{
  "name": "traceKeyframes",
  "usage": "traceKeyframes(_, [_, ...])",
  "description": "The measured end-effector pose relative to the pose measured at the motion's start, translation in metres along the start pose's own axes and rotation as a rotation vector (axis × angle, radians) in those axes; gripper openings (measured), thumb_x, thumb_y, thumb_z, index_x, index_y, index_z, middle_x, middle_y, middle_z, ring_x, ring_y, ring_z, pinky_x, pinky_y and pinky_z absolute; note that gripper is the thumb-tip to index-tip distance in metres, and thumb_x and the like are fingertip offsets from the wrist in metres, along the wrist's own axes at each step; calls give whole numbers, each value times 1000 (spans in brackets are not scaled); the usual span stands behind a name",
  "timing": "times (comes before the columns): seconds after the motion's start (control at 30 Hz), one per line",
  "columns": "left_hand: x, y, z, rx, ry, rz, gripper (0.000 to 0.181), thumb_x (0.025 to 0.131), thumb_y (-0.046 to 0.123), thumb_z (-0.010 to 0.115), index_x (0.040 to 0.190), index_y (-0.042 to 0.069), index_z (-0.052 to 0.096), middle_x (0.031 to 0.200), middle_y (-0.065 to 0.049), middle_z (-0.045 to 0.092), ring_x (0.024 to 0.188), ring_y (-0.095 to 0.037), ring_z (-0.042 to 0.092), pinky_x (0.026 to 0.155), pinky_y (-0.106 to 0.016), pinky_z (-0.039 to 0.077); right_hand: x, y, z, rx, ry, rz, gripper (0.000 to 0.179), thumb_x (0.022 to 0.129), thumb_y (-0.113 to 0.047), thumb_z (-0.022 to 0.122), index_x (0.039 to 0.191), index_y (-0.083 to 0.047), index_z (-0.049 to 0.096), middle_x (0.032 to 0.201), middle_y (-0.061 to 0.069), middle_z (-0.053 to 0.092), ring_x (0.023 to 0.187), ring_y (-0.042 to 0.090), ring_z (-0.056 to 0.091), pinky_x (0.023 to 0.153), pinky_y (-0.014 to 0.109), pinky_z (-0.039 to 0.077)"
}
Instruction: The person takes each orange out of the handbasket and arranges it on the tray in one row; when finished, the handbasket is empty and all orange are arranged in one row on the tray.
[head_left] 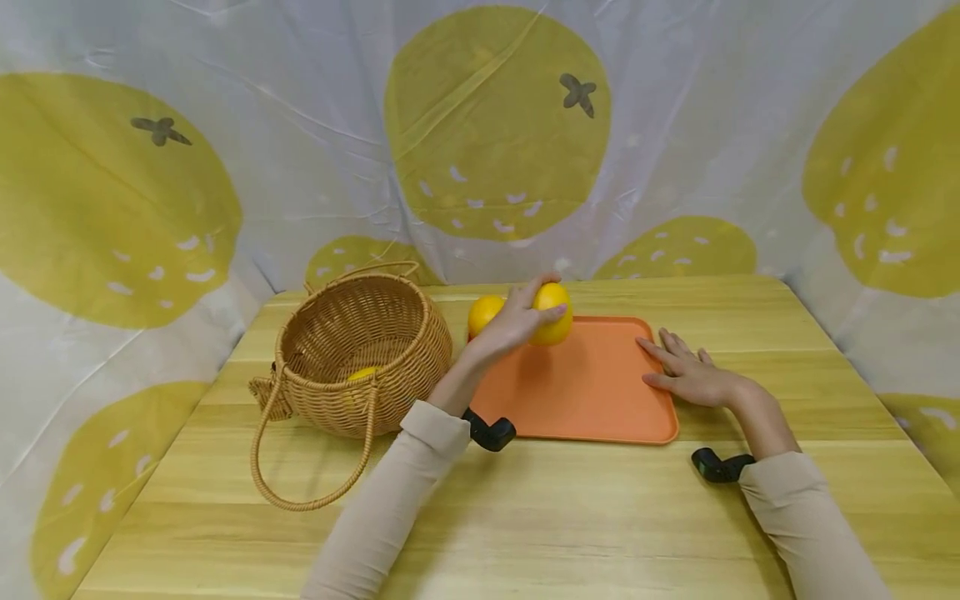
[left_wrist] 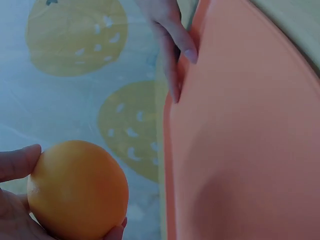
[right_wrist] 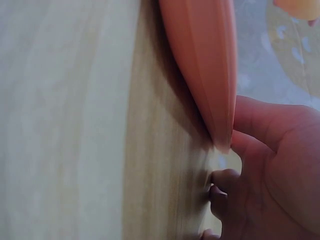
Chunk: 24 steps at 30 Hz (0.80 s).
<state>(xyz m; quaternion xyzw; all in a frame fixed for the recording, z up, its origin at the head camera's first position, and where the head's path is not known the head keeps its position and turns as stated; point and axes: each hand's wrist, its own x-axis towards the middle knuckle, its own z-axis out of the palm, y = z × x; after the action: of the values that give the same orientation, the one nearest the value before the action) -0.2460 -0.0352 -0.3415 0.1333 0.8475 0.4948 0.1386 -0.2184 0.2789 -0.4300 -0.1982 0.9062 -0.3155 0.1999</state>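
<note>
My left hand (head_left: 517, 321) holds an orange (head_left: 553, 314) above the orange-coloured tray (head_left: 592, 392), thumb and fingers spread around the fruit. The left wrist view shows this orange (left_wrist: 77, 192) apart from the tray surface, with a shadow below. A second orange (head_left: 485, 313) is at the tray's far left, partly behind my left hand. My right hand (head_left: 697, 379) rests at the tray's right edge, its fingers extended. In the right wrist view, thumb and forefinger touch the tray rim (right_wrist: 212, 100) while the other fingers lie by the table.
Left of the tray stands a round wicker basket (head_left: 397, 396), its handle (head_left: 307, 505) hanging toward the front. A yellow thing (head_left: 363, 373) shows partly inside it. All stand on a wooden table (head_left: 585, 517), with a fruit-print curtain (head_left: 660, 125) behind and at the sides.
</note>
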Motion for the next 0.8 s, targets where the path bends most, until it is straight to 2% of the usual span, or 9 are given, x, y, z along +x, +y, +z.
traceKeyframes(0.13, [9, -17, 11, -30, -6, -17, 53, 105, 29, 60, 155, 28, 43, 148, -19, 41, 124, -33, 48, 99, -45, 48, 0, -3, 0, -9, -13, 16, 78, 109, -41, 50, 166, -3, 14, 168, 34, -14, 154, 54, -17, 113, 77, -17])
traceKeyframes(0.27, [16, -27, 21, -46, -6, -11, 55, 105, 27, 61, 157, 26, 43, 148, -20, 42, 124, -35, 50, 101, -47, 49, 0, -4, 0, -17, -16, 27, 78, 108, -40, 52, 166, -4, 14, 168, 33, -14, 154, 54, -16, 114, 77, -16])
traceKeyframes(0.47, [22, -38, 32, 39, 43, 24, 56, 105, 27, 62, 157, 22, 43, 145, -25, 42, 120, -38, 51, 100, -50, 50, 1, -2, -1, -29, -9, 31, 77, 108, -40, 52, 166, -4, 15, 168, 34, -13, 154, 54, -16, 113, 77, -16])
traceKeyframes(0.63, [25, -48, 38, 102, 90, 29, 56, 105, 28, 62, 157, 21, 44, 153, -26, 38, 134, -42, 45, 107, -57, 45, 0, -5, 0, -27, -14, 32, 78, 108, -41, 52, 166, -4, 15, 168, 33, -14, 154, 54, -16, 114, 77, -16])
traceKeyframes(0.8, [25, -54, 38, 97, 129, 46, 55, 104, 24, 63, 156, 18, 45, 157, -27, 34, 143, -44, 40, 113, -60, 40, 0, -5, -1, -27, -9, 36, 77, 108, -40, 52, 166, -4, 15, 168, 33, -14, 154, 54, -16, 114, 77, -17])
